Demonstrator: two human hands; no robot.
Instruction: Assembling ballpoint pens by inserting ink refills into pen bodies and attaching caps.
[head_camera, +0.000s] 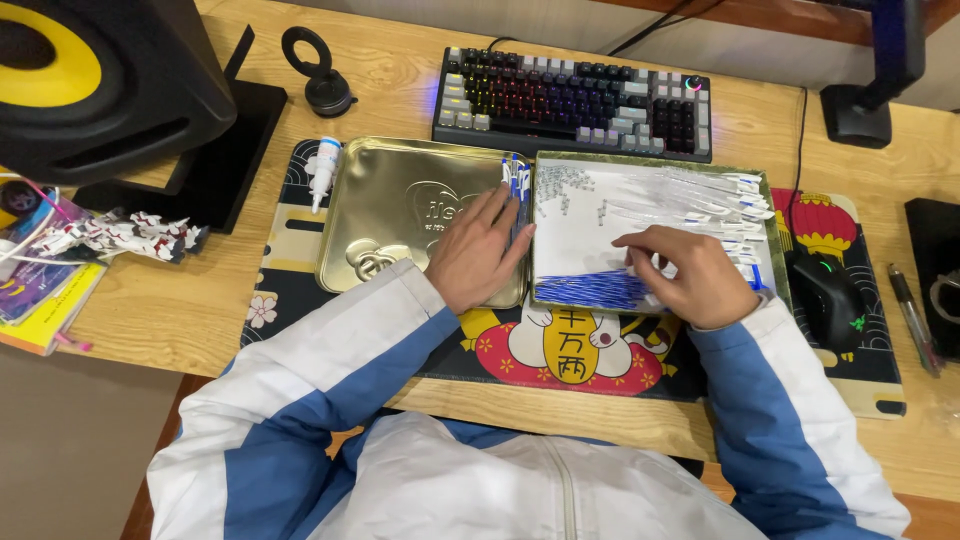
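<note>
My left hand (480, 255) lies flat on a gold metal tin lid (390, 215), fingers apart, its tips next to a few blue-and-white pens (517, 182) at the lid's right edge. My right hand (690, 272) reaches into a shallow tray (560, 225) lined with white, fingers curled on small parts near its front. Inside the tray lie a pile of blue pen refills (590, 290), several clear pen barrels (680, 200) and a scatter of tiny pieces (560, 185). Whether the right fingers pinch anything is hidden.
A backlit keyboard (575, 100) sits behind the tray. A black mouse (828, 298) and a pen (912, 318) lie at the right. A speaker (100, 80), a small white bottle (323, 170) and a toy model (120, 235) are at the left. A patterned desk mat (290, 280) covers the wooden desk.
</note>
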